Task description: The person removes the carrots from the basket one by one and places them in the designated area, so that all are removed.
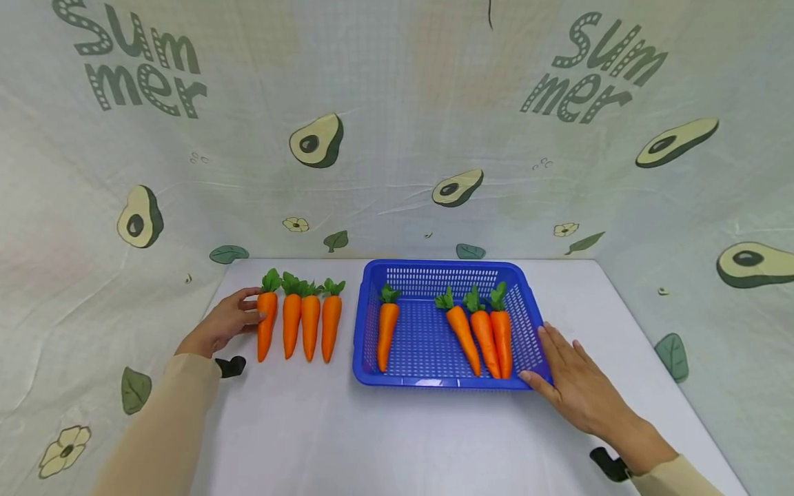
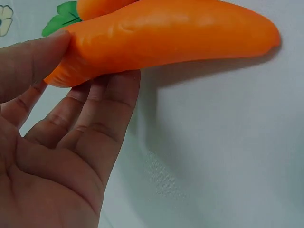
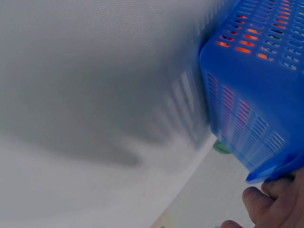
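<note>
At the left of the table, my left hand (image 1: 231,320) pinches the leftmost carrot (image 1: 266,326) of a row near its leafy top. In the left wrist view the thumb lies over that carrot (image 2: 175,35) and the fingers reach under it. Three more orange carrots (image 1: 311,327) lie just to its right, leaves pointing away from me. My right hand (image 1: 579,386) rests against the right front corner of a blue basket (image 1: 434,381), fingers straight along its side and thumb at the front rim. Inside, one carrot (image 1: 387,336) lies left and three carrots (image 1: 482,341) lie right.
Everything stands on a white table (image 1: 397,441). A pale cloth (image 1: 384,89) printed with avocados and leaves hangs behind and along both sides. The basket's perforated side wall (image 3: 247,128) shows in the right wrist view, close to the table edge.
</note>
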Motion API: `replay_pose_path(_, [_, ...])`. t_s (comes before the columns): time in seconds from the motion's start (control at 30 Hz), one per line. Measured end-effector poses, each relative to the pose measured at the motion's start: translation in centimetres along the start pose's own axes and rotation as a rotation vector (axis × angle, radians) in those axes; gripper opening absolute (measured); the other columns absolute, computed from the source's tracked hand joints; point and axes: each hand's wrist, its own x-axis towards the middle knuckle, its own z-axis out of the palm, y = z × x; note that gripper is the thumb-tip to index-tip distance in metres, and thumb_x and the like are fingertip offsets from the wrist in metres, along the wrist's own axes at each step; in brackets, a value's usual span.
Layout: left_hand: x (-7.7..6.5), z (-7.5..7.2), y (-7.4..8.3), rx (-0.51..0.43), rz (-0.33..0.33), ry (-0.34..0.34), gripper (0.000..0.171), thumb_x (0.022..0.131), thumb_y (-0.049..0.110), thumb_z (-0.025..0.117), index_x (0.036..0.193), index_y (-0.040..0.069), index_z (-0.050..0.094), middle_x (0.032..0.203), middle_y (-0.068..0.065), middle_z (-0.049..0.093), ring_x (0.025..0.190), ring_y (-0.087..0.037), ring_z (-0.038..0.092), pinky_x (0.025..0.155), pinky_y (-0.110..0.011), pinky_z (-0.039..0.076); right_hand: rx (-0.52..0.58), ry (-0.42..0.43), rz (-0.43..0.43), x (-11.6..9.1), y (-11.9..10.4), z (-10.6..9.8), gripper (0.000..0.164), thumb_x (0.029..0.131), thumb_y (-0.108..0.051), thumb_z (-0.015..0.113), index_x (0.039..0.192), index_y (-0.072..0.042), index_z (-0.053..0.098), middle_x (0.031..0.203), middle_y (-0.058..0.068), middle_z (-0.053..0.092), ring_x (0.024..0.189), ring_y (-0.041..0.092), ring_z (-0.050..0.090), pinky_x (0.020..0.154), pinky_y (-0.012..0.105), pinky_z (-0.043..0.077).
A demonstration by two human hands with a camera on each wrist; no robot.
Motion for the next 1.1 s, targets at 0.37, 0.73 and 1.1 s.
replay_pose_path(0.37, [0.23, 0.31, 0.12, 0.033, 0.0, -0.04, 0.077, 0.096, 0.014, 0.062, 0.157, 0.011, 0.014, 0.156, -0.028, 0.023, 0.131, -0.041, 0.045, 0.103, -0.046, 0.048, -0.001, 0.006, -0.013, -0.08, -0.06, -0.06, 0.092, 0.095, -0.062, 0.043, 0.156, -0.003, 0.009, 0.161, 0.022, 0.017, 0.147, 0.041, 0.02, 0.115, 0.031, -0.021])
replay_pose_path(0.73, [0.64, 0.63, -0.35, 0.099, 0.01, -0.001, 0.076, 0.095, 0.027, 0.064, 0.156, 0.017, 0.021, 0.156, -0.023, 0.029, 0.128, -0.037, 0.051, 0.103, -0.045, 0.048, -0.006, 0.022, -0.012, -0.22, -0.08, -0.13, 0.091, 0.095, -0.061, 0.044, 0.156, -0.003, 0.011, 0.161, 0.021, 0.018, 0.147, 0.039, 0.02, 0.115, 0.029, -0.021])
replay_pose_path(1.1, [0.71, 0.64, -0.74, 0.155, 0.002, 0.067, 0.071, 0.094, 0.031, 0.065, 0.154, 0.02, 0.029, 0.15, -0.022, 0.038, 0.108, -0.025, 0.064, 0.097, -0.04, 0.053, -0.008, 0.025, -0.01, -0.28, -0.12, -0.16, 0.091, 0.095, -0.061, 0.045, 0.156, -0.003, 0.01, 0.161, 0.021, 0.018, 0.147, 0.039, 0.021, 0.115, 0.027, -0.021])
